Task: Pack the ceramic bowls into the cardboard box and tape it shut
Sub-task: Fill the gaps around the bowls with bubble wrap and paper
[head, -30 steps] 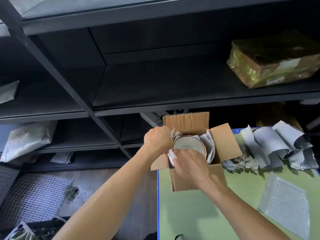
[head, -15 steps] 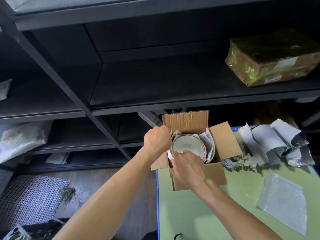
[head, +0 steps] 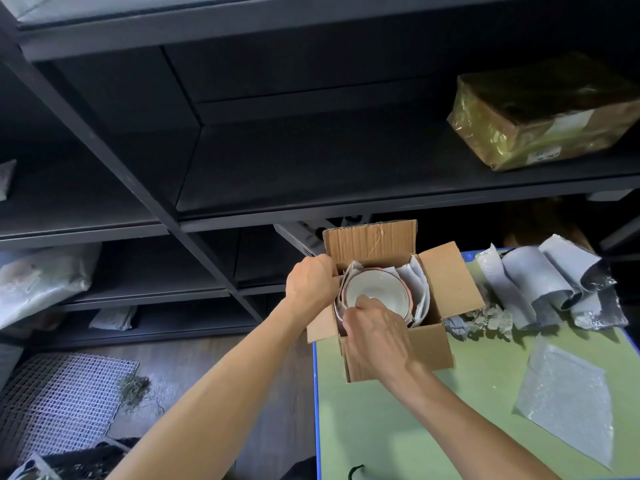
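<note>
Inside the open cardboard box (head: 429, 344) at the left edge of the table (head: 415, 431): ceramic bowl (head: 379, 287) bedded in white paper (head: 417, 285), gripped at its near rim by the right hand (head: 375, 332). Left wall clasped by the left hand (head: 311, 284). Packing seemingly nearly done; flaps (head: 369, 240) unfolded, taping left.

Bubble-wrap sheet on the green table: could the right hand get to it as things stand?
Probably yes: the bubble-wrap sheet lies on the green table, bare tabletop between it and the right hand, which must first let go of the ceramic bowl in the cardboard box.
</note>
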The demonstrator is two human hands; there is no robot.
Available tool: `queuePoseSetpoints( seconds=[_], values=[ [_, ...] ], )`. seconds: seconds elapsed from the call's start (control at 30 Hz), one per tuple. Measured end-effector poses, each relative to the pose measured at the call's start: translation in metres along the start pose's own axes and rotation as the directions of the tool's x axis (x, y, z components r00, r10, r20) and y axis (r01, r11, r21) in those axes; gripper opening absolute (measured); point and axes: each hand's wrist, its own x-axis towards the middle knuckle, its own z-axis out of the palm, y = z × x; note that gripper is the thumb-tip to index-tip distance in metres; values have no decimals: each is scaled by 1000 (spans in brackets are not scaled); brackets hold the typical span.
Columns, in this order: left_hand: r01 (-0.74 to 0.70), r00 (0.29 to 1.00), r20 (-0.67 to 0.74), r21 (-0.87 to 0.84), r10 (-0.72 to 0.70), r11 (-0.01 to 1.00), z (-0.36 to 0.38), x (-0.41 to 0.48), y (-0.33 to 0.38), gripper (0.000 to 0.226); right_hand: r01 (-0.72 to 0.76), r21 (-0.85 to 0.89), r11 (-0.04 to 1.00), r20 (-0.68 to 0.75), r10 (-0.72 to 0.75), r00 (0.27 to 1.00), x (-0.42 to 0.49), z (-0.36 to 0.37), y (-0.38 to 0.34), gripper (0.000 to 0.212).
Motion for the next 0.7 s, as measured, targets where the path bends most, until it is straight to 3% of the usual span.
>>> queuePoseSetpoints(
  seconds=[0.2,0.4,0.6,0.7],
  values=[
    [-7,998,-58,-30,5,1000,3,-4,-1,21,56,91,994,-90,-48,995,-3,3,9,28],
    [0,999,-44,-52,-2,999,5,-8,0,16,33,146,989,-57,-25,998,-2,6,10,25],
    [-6,994,-112,-103,-6,995,9,-17,-1,21,71,200,977,-63,-59,996,-3,4,16,5],
    [-38,987,-162,-155,12,987,7,-28,-1,23,118,240,964,-135,-88,987,-13,3,23,13]
  ],
)
